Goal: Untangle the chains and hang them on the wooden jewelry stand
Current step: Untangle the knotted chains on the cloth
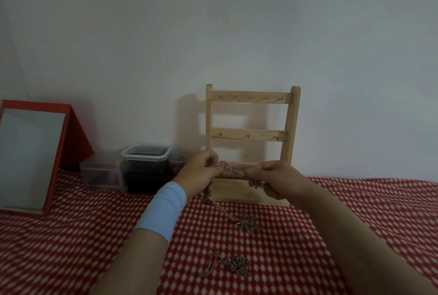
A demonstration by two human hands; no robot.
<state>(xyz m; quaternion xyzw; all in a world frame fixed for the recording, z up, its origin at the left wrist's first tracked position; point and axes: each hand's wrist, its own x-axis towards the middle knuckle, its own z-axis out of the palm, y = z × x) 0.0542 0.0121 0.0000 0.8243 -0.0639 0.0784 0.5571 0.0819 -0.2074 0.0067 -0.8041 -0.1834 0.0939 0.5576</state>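
Pinching a tangled chain (228, 168) between them, left hand (201, 172) and right hand (276, 176) hold it just before the stand (251, 114); its leaf pendant (246, 222) rests on red cloth (71, 247), a second chain (231, 266) bunched nearby.

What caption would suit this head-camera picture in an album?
Left hand and right hand hold a tangled chain before the bare wooden stand; a second chain lies on the red cloth.
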